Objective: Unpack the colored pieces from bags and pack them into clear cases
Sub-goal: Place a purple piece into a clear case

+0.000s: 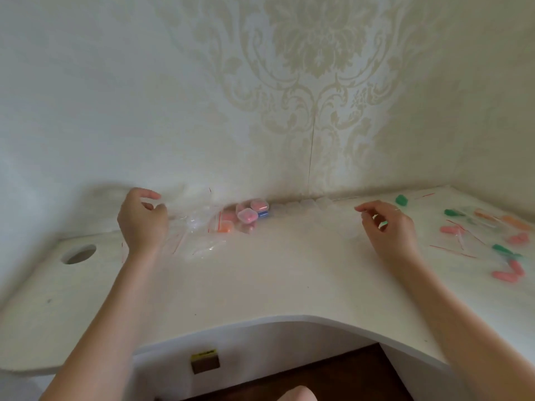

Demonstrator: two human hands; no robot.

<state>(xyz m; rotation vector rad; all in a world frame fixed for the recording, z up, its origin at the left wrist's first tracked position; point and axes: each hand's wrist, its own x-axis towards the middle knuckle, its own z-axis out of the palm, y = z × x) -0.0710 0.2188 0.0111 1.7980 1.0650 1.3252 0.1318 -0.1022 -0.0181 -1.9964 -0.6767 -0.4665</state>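
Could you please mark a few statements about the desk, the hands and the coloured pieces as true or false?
1. The filled cases sit at the back of the desk near the wall. True.
2. The left hand is at the pile of clear bags. True.
3. The bagged coloured pieces lie at the desk's left end. False: they lie at the right end.
4. The right hand rests flat with straight fingers. False: its fingers are curled.

Filled clear cases (249,213) stacked beside crumpled bags (193,224)
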